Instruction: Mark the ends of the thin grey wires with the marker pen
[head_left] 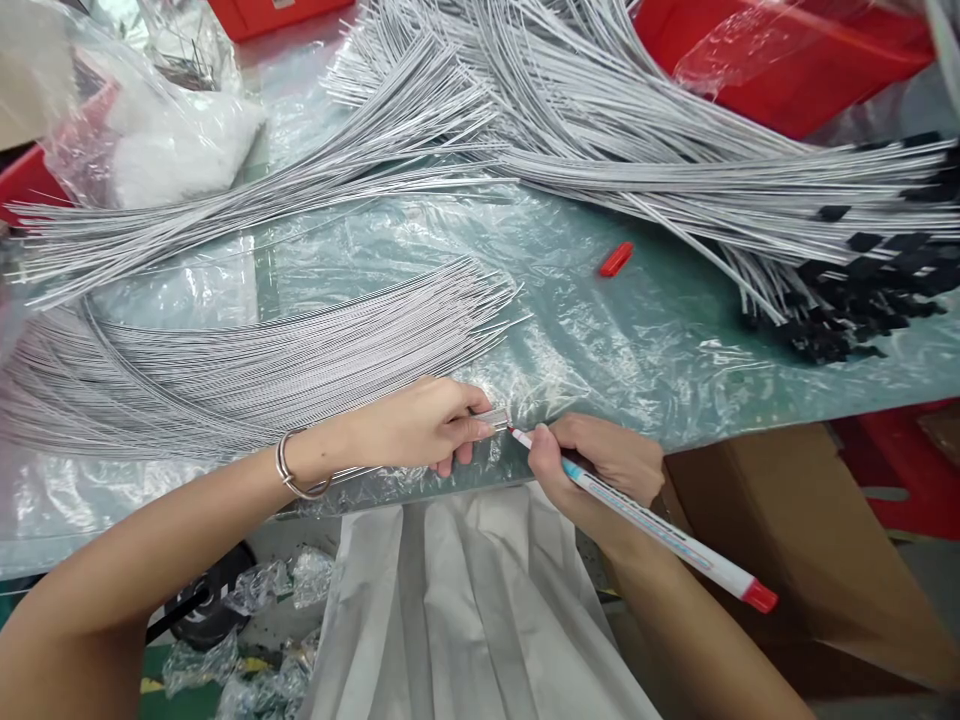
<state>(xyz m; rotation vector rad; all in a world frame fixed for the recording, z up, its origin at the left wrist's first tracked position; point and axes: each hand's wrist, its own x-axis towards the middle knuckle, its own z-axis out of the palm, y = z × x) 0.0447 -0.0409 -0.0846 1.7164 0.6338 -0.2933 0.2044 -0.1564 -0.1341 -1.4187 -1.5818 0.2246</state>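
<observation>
Pinched in my left hand (431,425) are the ends of a few thin grey wires (495,418), their tips sticking out past the thumb and fingers. My right hand (604,462) grips a white marker pen (667,535) with a red end, its red tip touching or very close to those wire tips. The pen's red cap (616,259) lies apart on the plastic-covered table. Just beyond my left hand spreads a bundle of grey wires (300,370), loose ends pointing right. Most of the held wires' length is hidden under my left hand and forearm.
Large piles of grey wires (600,120) lie at the back, with black connectors (855,290) on the right ends. Red bins (780,60) and a clear plastic bag (172,140) stand behind. Below the table edge at right is an open cardboard box (795,540).
</observation>
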